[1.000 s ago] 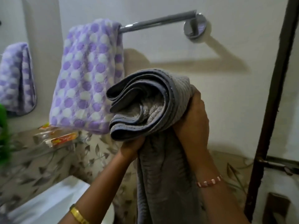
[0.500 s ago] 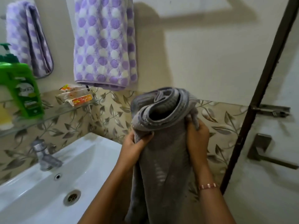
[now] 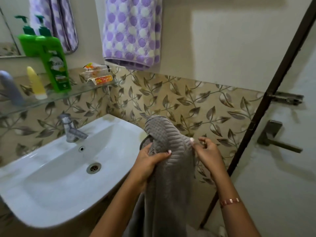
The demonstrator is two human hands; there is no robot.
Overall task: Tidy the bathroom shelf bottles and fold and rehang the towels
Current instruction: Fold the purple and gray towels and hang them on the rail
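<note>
The grey towel [image 3: 168, 161] is grasped near its bunched top by the left hand [image 3: 147, 161]; its long axis hangs straight down below the grip. The right hand [image 3: 207, 152], just beside, is pinching its right edge.

A grey waffle-weave towel [image 3: 168, 170] hangs long in front of the sink's right end, its top bunched into a rounded hump; the left hand [image 3: 148, 161] grips it from the left, and the right hand [image 3: 206, 151] pinches its right edge. A purple-and-white dotted towel [image 3: 132, 31] hangs folded on the wall above. On the glass shelf [image 3: 56, 98] stand a green pump bottle [image 3: 51, 60], upright, a small yellow tube [image 3: 36, 82] cap-down, and a grey bottle [image 3: 11, 89] at the left.
</note>
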